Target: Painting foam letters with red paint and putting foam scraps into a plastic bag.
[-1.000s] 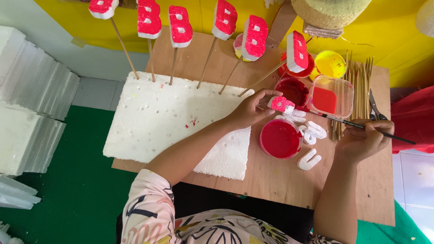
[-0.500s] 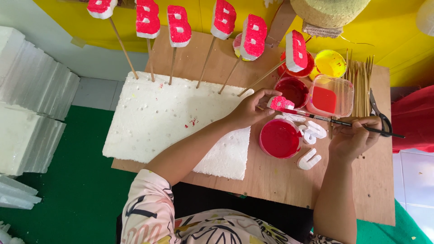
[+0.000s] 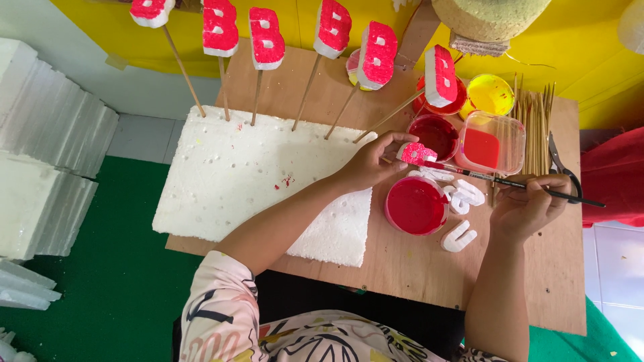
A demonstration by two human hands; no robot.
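The foam letter [image 3: 417, 153], pinched in the left hand [image 3: 369, 164] near the wooden table's [image 3: 416, 268] far right part, is already largely red. The right hand [image 3: 526, 211] grips a paintbrush [image 3: 510, 182], its long axis crosswise, tip on the letter. Six painted letters on skewers [image 3: 268, 37] stand in the foam slab [image 3: 235, 181]; white letters [image 3: 459, 236] beside the red paint bowl [image 3: 416, 205] remain unpainted.

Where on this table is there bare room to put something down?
Free: the wooden table along its near edge, below the red paint tub and the loose white letter; also the foam slab's middle. Crowded: the paint pots, skewer bundle and both hands.
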